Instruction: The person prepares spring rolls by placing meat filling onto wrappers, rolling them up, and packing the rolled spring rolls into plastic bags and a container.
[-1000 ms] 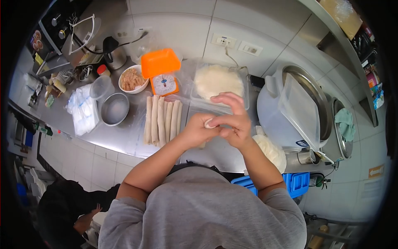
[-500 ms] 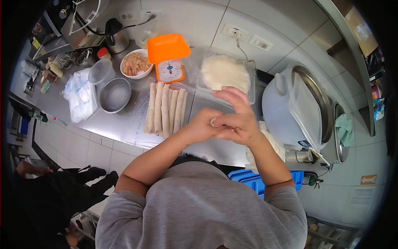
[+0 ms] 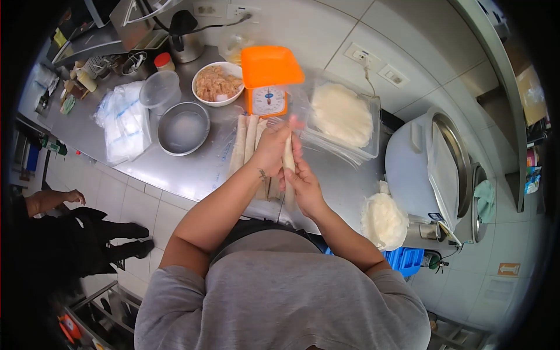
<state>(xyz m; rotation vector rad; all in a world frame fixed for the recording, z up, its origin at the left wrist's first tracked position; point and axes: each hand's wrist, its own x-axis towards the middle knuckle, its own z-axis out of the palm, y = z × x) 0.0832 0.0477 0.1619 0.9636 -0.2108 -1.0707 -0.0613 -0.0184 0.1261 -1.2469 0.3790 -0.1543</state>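
Both hands are closed around one long pale spring roll, held above the steel counter and pointing away from me. My left hand wraps its far part, with some fingertips blurred. My right hand grips the nearer part between thumb and fingers. Beneath and left of them, a row of finished spring rolls lies side by side on plastic film, partly hidden by my hands and left forearm. Just beyond the row stands an orange kitchen scale. A clear tub to the right holds a stack of round white wrappers.
A white bowl of minced filling, a metal bowl of liquid and plastic bags stand left. Right are a wrapped pale mass and a large whitish container. A person stands at lower left.
My hands have turned the spring roll from pointing toward me to lying lengthwise away from me. They have moved left, over the row of rolls. The camera view has shifted slightly.
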